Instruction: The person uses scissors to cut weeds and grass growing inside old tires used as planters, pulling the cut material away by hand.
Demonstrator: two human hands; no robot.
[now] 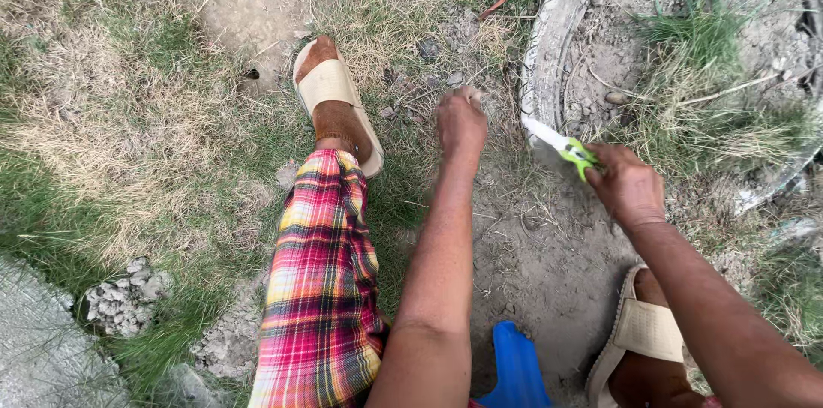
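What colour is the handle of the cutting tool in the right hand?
Bright green handle, with a pale blade; the right hand grips it, seen in the head view.

Materials & finishes: mostly matt, rough, dry.

Knife (pixel 561 144): smooth pale blade w/ slight sheen, glossy lime-green plastic handle, gripped in right hand (pixel 627 187). Old tyre (pixel 549 57): worn rubber, dull, whitish-grey, cracked, filled w/ crumbly dry soil. Left hand (pixel 460 123) pinches dry, straw-like grass. Ground (pixel 531 245): bare dusty earth, coarse & matt. Sandals (pixel 336 99): smooth beige strap, prob. synthetic. Plaid cloth (pixel 321 279): woven, soft, matt. Blue item (pixel 517 367): smooth plastic. Stone lump (pixel 120 297): rough grey.
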